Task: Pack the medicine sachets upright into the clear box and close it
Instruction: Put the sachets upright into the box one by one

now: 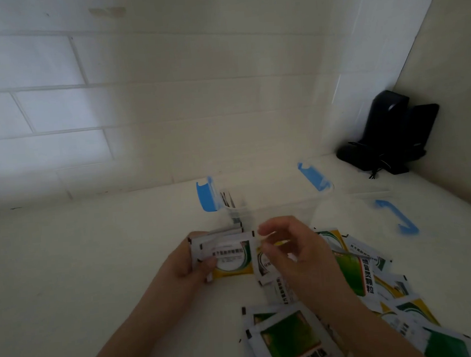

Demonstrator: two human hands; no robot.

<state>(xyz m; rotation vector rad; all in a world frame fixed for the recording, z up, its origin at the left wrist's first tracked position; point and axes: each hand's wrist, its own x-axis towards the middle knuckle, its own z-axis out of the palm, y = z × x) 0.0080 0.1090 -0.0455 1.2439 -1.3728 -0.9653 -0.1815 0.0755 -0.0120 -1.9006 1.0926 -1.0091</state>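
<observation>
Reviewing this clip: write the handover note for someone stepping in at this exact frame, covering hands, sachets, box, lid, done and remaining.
Left hand: holds a small stack of sachets, facing up.
Right hand: fingers loosely curled over the loose sachet pile; whether it grips one is unclear.
Clear box: open on the table behind the hands, blue latches flipped out, a few sachets upright at its left end.
Lid: lies to the box's right.
Done: the first few packed.
Left: pack the held stack and the pile, then fit and latch the lid.

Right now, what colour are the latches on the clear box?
The latches on the clear box are blue; the head view, the only one, shows them.
</observation>
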